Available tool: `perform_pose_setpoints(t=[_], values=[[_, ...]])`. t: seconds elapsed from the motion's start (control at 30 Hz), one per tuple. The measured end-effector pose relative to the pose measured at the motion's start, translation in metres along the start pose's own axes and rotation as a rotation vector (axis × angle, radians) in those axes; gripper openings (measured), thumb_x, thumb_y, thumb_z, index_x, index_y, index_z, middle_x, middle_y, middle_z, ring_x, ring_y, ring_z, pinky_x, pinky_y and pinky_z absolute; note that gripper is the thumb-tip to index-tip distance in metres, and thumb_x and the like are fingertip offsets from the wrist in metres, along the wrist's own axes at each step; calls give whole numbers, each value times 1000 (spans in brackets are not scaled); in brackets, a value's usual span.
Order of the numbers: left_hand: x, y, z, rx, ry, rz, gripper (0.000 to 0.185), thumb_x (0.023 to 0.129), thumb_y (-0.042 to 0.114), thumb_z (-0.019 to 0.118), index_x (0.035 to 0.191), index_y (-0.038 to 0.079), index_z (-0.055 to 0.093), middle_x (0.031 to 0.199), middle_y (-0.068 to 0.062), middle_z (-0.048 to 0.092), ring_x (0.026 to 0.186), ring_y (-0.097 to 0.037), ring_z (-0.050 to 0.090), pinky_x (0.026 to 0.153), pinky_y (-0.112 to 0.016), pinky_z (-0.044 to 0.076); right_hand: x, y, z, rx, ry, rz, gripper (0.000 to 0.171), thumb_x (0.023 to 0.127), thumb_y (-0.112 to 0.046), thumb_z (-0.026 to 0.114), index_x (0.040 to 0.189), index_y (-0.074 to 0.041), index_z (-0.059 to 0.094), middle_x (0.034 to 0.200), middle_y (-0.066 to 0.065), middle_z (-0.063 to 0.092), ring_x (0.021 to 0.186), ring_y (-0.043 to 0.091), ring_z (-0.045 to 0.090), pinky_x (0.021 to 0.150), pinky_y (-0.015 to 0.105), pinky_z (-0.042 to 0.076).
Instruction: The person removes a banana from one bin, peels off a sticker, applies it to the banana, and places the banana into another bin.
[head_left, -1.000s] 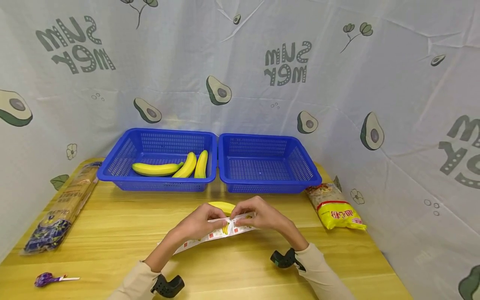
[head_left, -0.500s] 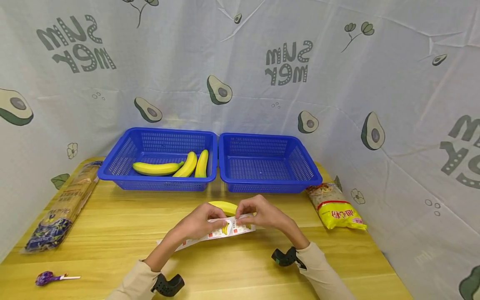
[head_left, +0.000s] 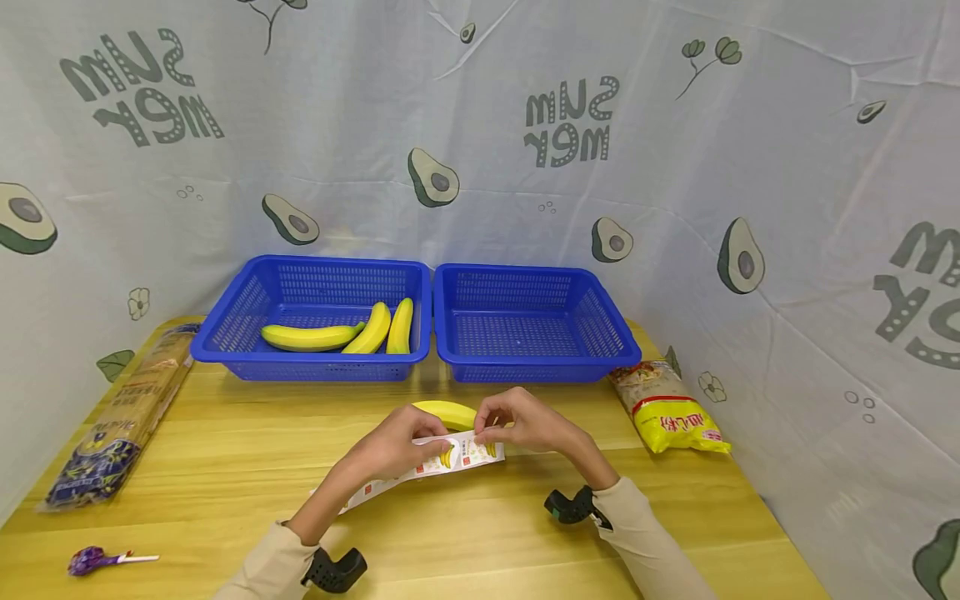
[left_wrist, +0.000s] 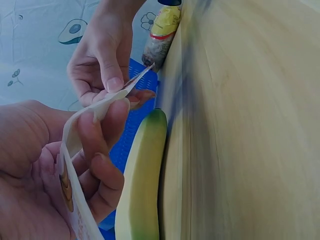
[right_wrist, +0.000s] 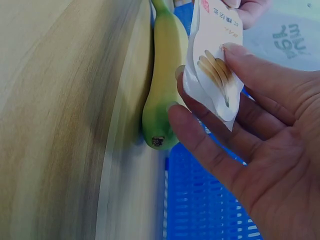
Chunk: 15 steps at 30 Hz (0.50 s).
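A white strip of labels (head_left: 431,468) printed with bananas runs between both hands above the table. My left hand (head_left: 393,446) pinches it near the middle, and the rest trails toward the left forearm. With thumb and fingers, my right hand (head_left: 528,421) pinches the strip close to its right end. A single banana (head_left: 447,414) lies on the table just behind the hands. Seen from the right wrist, the strip's end (right_wrist: 212,70) sits under the right thumb, beside the banana (right_wrist: 167,65). From the left wrist, the strip (left_wrist: 72,135) bends between the left fingers.
At the back left a blue basket (head_left: 315,358) holds 3 bananas (head_left: 311,337). Another blue basket (head_left: 536,369) stands beside it. A noodle pack (head_left: 123,408) lies at left, a yellow-ended food bag (head_left: 671,412) at right, and a wrapped lollipop (head_left: 90,561) at front left.
The right hand has shifted slightly right along the strip, widening the gap between the two thumbs. The left hand keeps its pinch on the labels. The head view has tilted a little.
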<state>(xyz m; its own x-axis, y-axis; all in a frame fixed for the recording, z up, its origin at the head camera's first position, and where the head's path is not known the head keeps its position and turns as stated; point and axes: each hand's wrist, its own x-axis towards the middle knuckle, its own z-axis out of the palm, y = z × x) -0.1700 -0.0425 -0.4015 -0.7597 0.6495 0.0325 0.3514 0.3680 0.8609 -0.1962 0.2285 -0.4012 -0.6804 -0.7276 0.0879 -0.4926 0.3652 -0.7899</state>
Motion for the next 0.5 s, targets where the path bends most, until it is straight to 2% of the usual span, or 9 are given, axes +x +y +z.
perform_pose_setpoints(t=[0.13,0.33,0.4,0.5], values=[[0,0,0,24,8,-22,12,104,8,71,96,3,78,77,2,66,63,-10,52,57,-23,45,0,0,-2,-20,-5,-6,7,97,-2,79,95,-3,73,98,11,76,87,8,70,81,37,67],[0,-2,2,56,1,-44,13,102,6,73,90,6,76,73,5,61,63,-8,48,59,-22,41,-1,2,-5,-52,3,-26,7,99,-4,78,95,-6,72,107,10,78,99,15,72,90,38,66],[1,-9,7,57,-6,-27,13,101,6,74,89,7,76,71,7,61,61,-7,48,57,-22,42,-1,3,-6,-53,9,-18,7,99,-4,78,96,-7,73,107,9,78,98,15,72,90,38,66],[8,-33,19,58,-29,15,12,102,11,75,90,12,77,68,10,60,58,-5,48,55,-22,42,-2,2,-7,-36,14,3,7,99,-3,78,95,-6,73,100,7,76,93,12,71,87,39,66]])
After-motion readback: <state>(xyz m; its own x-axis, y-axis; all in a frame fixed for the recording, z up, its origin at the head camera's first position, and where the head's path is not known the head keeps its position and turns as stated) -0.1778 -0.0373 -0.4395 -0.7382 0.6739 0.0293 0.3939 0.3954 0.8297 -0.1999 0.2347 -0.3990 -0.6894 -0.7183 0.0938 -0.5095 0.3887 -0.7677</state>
